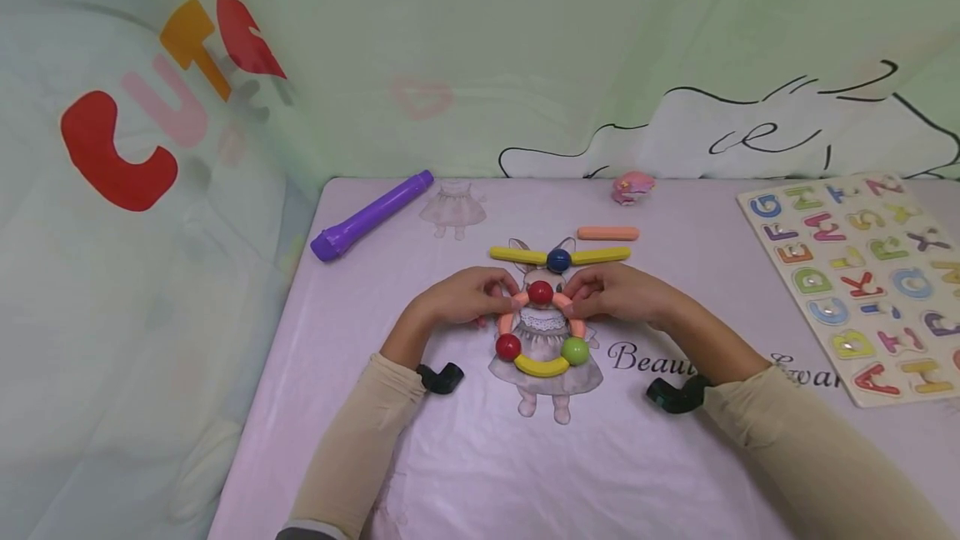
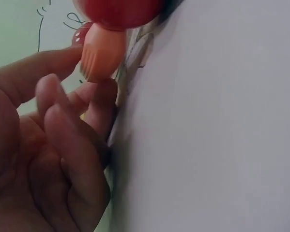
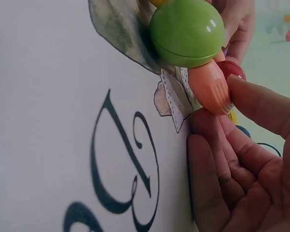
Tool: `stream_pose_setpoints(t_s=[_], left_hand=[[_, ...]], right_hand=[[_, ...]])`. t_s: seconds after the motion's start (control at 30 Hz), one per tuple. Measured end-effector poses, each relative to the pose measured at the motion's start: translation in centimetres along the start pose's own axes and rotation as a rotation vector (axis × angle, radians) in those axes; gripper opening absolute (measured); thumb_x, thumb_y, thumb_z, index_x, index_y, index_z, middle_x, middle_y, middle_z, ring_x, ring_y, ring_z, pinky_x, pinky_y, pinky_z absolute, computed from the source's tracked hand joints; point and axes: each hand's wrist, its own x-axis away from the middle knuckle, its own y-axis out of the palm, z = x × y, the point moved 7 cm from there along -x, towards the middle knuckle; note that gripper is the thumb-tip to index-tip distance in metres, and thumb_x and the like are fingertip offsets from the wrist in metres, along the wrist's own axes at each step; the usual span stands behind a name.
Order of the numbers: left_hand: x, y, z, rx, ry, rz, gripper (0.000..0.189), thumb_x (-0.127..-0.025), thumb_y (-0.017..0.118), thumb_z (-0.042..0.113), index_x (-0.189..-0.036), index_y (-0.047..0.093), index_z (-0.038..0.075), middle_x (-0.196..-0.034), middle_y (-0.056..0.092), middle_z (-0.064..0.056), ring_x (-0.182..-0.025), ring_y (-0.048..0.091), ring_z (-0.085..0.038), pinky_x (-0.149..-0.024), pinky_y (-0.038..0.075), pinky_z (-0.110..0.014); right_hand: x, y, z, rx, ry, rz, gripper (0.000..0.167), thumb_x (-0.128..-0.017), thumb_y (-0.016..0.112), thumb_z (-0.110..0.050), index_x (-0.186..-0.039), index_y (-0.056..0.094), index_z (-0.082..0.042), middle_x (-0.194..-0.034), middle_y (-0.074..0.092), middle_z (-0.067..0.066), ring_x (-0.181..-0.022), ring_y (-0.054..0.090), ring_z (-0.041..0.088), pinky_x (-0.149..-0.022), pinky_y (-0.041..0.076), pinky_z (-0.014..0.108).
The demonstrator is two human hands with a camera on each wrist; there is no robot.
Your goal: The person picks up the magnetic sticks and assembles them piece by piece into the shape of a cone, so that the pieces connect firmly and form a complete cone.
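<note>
Between the hands lies a ring of curved rods and balls. My left hand [image 1: 471,294] pinches its left orange curved rod [image 2: 103,53] between thumb and fingers. Opposite, the right hand [image 1: 626,292] pinches the right orange curved rod [image 3: 210,87]. A red ball [image 1: 540,292] joins the two rods at the top. Lower left is a second red ball [image 1: 507,347], lower right a green ball [image 1: 575,351], with a yellow curved rod [image 1: 542,367] linking them. Just beyond the ring, two straight yellow rods [image 1: 517,256] flank a dark blue ball [image 1: 558,260].
A straight orange rod [image 1: 608,233] lies farther back, near a small pink object [image 1: 632,187]. At the back left is a purple tube-shaped toy [image 1: 371,217]. An alphabet puzzle board [image 1: 825,269] occupies the right side. Printed curtains [image 1: 450,48] hang behind the table [image 1: 525,473] and along its left.
</note>
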Motion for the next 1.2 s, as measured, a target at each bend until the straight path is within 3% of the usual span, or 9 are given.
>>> stream_pose_setpoints(t_s=[0.23,0.5,0.87,1.2], left_hand=[[0.24,0.00,-0.14,-0.030,-0.013,-0.020,0.032,-0.094,0.072,0.026,-0.123,0.064,0.015,-0.084,0.058,-0.002,-0.063,0.056,-0.013,-0.060,0.047,-0.024],[0.41,-0.02,-0.12,-0.077,-0.036,-0.018,0.027,-0.092,0.074,0.030,-0.112,0.065,0.014,-0.076,0.056,-0.001,-0.064,0.056,-0.013,-0.061,0.045,-0.024],[0.32,0.39,-0.11,0.018,-0.066,-0.036,0.019,-0.095,0.070,0.022,-0.106,0.064,0.007,-0.078,0.063,-0.003,-0.064,0.060,-0.014,-0.062,0.052,-0.024],[0.30,-0.03,-0.43,0.054,-0.071,-0.012,0.023,-0.096,0.071,0.026,-0.108,0.065,0.007,-0.078,0.066,-0.003,-0.064,0.063,-0.014,-0.062,0.055,-0.026]], right_hand=[[-0.11,0.05,-0.11,0.019,0.016,0.001,0.033,-0.092,0.074,-0.031,-0.116,0.069,-0.008,-0.094,0.071,0.003,-0.092,0.058,0.022,-0.080,0.049,0.030],[-0.17,0.12,-0.23,0.045,0.015,0.008,0.032,-0.092,0.074,-0.031,-0.114,0.070,-0.008,-0.089,0.069,0.003,-0.090,0.057,0.022,-0.076,0.047,0.031],[-0.06,0.12,-0.04,0.042,0.015,0.023,0.032,-0.091,0.076,-0.031,-0.113,0.070,-0.008,-0.090,0.069,0.004,-0.090,0.057,0.022,-0.077,0.047,0.031],[0.16,0.05,0.10,0.037,0.034,0.040,0.035,-0.091,0.076,-0.032,-0.114,0.068,-0.007,-0.091,0.067,0.005,-0.092,0.056,0.022,-0.076,0.048,0.029]])
